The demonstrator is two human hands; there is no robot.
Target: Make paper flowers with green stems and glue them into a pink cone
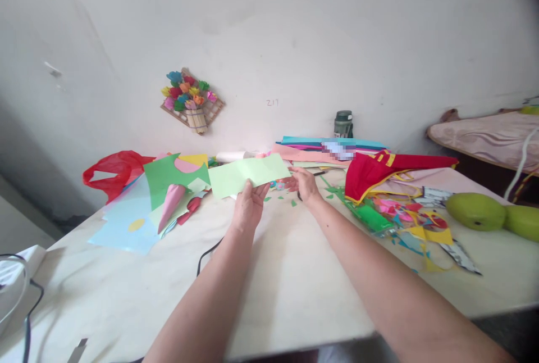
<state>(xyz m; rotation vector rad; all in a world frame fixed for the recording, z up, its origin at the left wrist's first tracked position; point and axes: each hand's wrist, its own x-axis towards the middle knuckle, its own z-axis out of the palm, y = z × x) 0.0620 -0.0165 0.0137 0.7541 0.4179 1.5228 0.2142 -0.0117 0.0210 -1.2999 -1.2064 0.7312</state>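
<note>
A rectangular sheet of light green paper (248, 175) is raised above the table. My left hand (249, 205) grips its lower edge, thumb in front and fingers behind. At the sheet's right end is my right hand (306, 186), its fingertips bent against the paper's edge. A small dark curved piece shows under the right palm; what it belongs to is hidden. Behind that hand lies a thin dark object (322, 172). Green paper scraps (293, 203) are scattered below the hands. To the left, a pink paper cone (172, 205) rests on coloured sheets.
A red plastic bag (115, 169) and light blue paper (126, 222) lie left. Stacked coloured paper (332, 144) and a dark green bottle (343, 124) stand by the wall. Right are a red cloth with yellow trim (366, 175), paper scraps (435, 235) and a green rounded object (475, 211).
</note>
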